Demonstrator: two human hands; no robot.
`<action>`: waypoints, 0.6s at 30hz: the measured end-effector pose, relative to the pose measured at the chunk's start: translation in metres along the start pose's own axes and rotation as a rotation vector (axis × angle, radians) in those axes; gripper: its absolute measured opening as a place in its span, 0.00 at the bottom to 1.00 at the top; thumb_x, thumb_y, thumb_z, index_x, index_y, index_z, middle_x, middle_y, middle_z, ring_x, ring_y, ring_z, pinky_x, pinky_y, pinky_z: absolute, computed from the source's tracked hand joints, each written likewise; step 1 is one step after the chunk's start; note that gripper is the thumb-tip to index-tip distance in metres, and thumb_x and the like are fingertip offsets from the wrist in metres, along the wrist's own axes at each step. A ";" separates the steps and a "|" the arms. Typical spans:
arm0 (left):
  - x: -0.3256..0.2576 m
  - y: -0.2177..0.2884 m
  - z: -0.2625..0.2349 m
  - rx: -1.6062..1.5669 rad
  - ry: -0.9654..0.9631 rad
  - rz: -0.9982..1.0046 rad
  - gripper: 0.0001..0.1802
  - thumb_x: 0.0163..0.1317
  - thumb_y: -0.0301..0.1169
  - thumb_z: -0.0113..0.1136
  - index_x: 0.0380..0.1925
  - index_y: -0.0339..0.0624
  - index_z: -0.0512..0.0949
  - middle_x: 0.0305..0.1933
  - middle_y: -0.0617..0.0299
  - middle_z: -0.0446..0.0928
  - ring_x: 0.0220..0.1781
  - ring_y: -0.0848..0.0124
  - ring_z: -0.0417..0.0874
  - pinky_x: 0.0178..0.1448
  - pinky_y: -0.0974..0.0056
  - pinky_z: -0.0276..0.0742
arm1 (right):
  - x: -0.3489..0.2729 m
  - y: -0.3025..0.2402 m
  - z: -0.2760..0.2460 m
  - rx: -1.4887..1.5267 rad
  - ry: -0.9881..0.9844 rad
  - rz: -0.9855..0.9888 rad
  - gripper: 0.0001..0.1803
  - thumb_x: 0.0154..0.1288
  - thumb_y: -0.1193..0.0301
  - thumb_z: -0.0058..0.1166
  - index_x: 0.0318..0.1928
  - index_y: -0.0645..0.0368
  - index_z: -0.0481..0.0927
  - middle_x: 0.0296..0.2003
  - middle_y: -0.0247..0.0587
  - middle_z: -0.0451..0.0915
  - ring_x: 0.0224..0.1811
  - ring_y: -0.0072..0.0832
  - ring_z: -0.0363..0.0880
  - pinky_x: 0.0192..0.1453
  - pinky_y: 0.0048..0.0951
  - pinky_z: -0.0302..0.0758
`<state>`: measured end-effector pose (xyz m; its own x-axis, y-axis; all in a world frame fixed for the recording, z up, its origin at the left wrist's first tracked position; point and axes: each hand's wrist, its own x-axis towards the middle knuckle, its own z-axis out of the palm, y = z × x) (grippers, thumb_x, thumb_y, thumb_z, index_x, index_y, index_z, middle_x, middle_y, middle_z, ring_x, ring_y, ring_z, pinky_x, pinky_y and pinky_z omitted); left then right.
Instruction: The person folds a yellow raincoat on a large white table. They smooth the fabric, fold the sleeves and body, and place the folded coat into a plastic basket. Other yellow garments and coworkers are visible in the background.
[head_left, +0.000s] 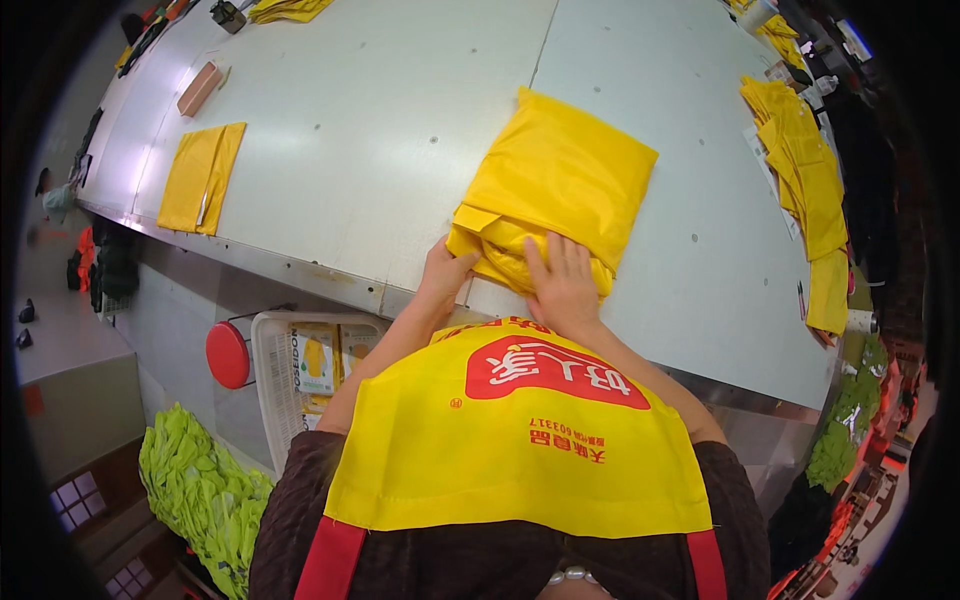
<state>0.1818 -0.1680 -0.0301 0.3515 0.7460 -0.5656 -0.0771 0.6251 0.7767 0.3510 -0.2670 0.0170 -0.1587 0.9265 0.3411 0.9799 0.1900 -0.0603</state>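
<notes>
On the table in front of me lies a folded yellow raincoat (570, 170), a squarish bundle of smooth, thin material turned at an angle. Its near end is rumpled, with loose folds and a small flap at the left. My left hand (441, 277) grips the near left corner, thumb on top and the other fingers partly hidden by the edge. Spread over the rumpled near end, my right hand (566, 285) presses down with its fingers stretched out. A yellow apron (520, 460) with a red patch covers my front, close behind my hands.
A flat yellow folded piece (200, 180) and a pinkish block (200, 89) lie at the table's left. More yellow garments (800, 180) line the right edge. Below the front edge stand a white basket (268, 375) with packages, a red stool (228, 355) and a bright green heap (200, 490).
</notes>
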 end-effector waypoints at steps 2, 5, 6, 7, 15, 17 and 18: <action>-0.001 0.004 0.003 0.101 0.014 0.010 0.19 0.55 0.19 0.52 0.49 0.39 0.68 0.42 0.62 0.75 0.41 0.74 0.78 0.42 0.69 0.77 | 0.006 -0.006 0.010 -0.055 -0.046 0.034 0.39 0.38 0.65 0.64 0.56 0.58 0.66 0.46 0.47 0.68 0.46 0.42 0.66 0.50 0.38 0.65; 0.013 -0.003 -0.012 0.206 -0.007 0.120 0.20 0.55 0.18 0.51 0.50 0.38 0.68 0.42 0.61 0.76 0.39 0.73 0.78 0.40 0.70 0.75 | 0.021 0.005 0.011 -0.025 -0.202 0.050 0.40 0.38 0.66 0.64 0.57 0.56 0.66 0.48 0.41 0.70 0.46 0.39 0.68 0.49 0.36 0.67; 0.018 -0.009 -0.017 0.275 0.000 0.169 0.20 0.55 0.18 0.52 0.50 0.37 0.68 0.43 0.60 0.75 0.41 0.72 0.77 0.40 0.69 0.75 | 0.025 0.012 0.010 0.002 -0.272 0.056 0.39 0.39 0.67 0.63 0.57 0.56 0.66 0.48 0.39 0.70 0.46 0.38 0.70 0.48 0.35 0.68; 0.020 -0.013 -0.021 0.341 0.009 0.222 0.20 0.54 0.19 0.52 0.50 0.37 0.68 0.45 0.58 0.74 0.43 0.70 0.77 0.41 0.68 0.75 | 0.029 0.021 0.006 0.081 -0.245 0.030 0.35 0.41 0.69 0.62 0.55 0.58 0.67 0.45 0.41 0.75 0.42 0.38 0.74 0.44 0.35 0.71; -0.007 0.013 0.005 1.335 0.342 1.441 0.19 0.43 0.28 0.62 0.39 0.45 0.74 0.43 0.58 0.70 0.46 0.62 0.70 0.51 0.60 0.60 | 0.076 0.064 -0.048 0.497 -0.483 0.159 0.16 0.51 0.67 0.53 0.41 0.58 0.72 0.32 0.50 0.78 0.38 0.47 0.75 0.41 0.41 0.71; -0.004 0.016 0.008 1.469 0.249 1.516 0.14 0.44 0.28 0.60 0.34 0.46 0.75 0.40 0.61 0.70 0.46 0.64 0.70 0.49 0.62 0.60 | 0.079 0.067 -0.050 0.516 -0.503 0.157 0.15 0.51 0.67 0.54 0.40 0.58 0.72 0.33 0.50 0.78 0.38 0.47 0.75 0.41 0.40 0.71; -0.004 0.019 0.012 1.538 0.202 1.549 0.11 0.45 0.28 0.58 0.32 0.47 0.76 0.38 0.63 0.71 0.47 0.65 0.70 0.48 0.63 0.60 | 0.081 0.068 -0.050 0.526 -0.514 0.154 0.15 0.51 0.67 0.54 0.40 0.59 0.72 0.33 0.51 0.78 0.38 0.47 0.75 0.41 0.40 0.71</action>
<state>0.1897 -0.1615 -0.0095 0.6789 0.4068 0.6112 0.5058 -0.8625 0.0122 0.4112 -0.1951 0.0876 -0.1870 0.9656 -0.1805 0.8290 0.0566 -0.5564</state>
